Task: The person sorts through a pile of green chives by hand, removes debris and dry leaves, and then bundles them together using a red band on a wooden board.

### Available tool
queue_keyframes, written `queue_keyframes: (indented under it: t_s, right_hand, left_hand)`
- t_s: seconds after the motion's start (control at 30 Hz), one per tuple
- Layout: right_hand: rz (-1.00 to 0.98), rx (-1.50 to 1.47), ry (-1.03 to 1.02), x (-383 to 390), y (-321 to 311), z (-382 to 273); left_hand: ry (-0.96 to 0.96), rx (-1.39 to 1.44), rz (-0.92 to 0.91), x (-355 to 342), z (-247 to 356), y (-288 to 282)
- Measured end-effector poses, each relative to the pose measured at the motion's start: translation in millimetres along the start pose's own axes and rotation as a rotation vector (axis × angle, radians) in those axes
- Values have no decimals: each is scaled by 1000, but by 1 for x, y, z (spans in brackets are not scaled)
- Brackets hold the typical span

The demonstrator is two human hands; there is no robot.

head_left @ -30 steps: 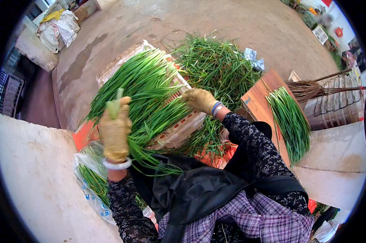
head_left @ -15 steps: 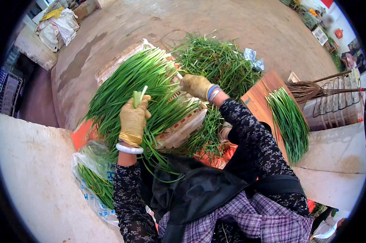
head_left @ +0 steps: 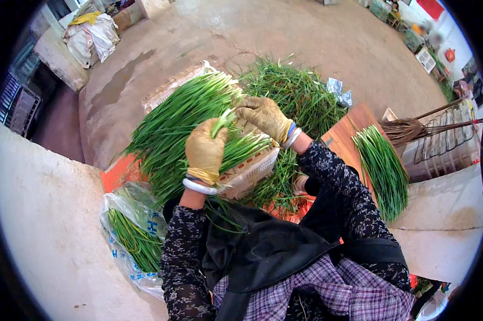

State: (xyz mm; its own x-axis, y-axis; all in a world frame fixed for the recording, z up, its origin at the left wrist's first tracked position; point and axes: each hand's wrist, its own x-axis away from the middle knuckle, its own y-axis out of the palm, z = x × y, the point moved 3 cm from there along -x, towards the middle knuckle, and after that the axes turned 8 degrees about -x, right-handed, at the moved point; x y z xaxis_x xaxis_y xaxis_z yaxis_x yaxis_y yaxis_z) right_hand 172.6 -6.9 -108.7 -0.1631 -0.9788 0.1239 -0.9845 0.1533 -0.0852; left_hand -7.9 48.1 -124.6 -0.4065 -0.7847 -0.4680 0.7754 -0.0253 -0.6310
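Observation:
Gloved in yellow, my left hand [head_left: 205,150] grips a small bunch of green chives, pale ends [head_left: 220,123] sticking up above the thumb. Just right of it, my right hand [head_left: 257,115] has curled fingers close to those ends; what is between them is hard to make out. Both hands are over a plastic crate [head_left: 244,174] heaped with long chives [head_left: 166,128], white ends toward the back right. A loose pile of greens [head_left: 295,88] lies behind my right hand. On a wooden board [head_left: 332,139] at the right rests a neat row of chives [head_left: 380,171].
A clear plastic bag of chives [head_left: 132,238] lies at lower left beside a pale low wall [head_left: 43,203]. A twig broom [head_left: 402,131] and a pale container [head_left: 434,152] are at the right. Sacks [head_left: 92,40] sit at back left on the concrete floor [head_left: 252,27].
My left hand has moved right and slightly up with its bunch, close to my right hand. My right hand has risen a little, its fingers now curled beside the bunch's ends.

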Motion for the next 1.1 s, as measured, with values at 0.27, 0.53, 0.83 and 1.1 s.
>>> queue_keyframes:
  t_s: [0.27, 0.53, 0.83, 1.1]
  right_hand:
    - [-136, -129, -195, 34, 3, -56]
    - [-29, 239, -358, 23, 29, -47]
    - [-55, 83, -516, 52, 7, -80]
    - [-38, 26, -464, 42, -1, -64]
  left_hand:
    - [-62, -75, -27, -19, 42, -29]
    - [-294, 724, -305, -60, 71, -70]
    - [-203, 935, -352, -64, 87, -71]
    - [-163, 803, -298, -56, 115, -60]
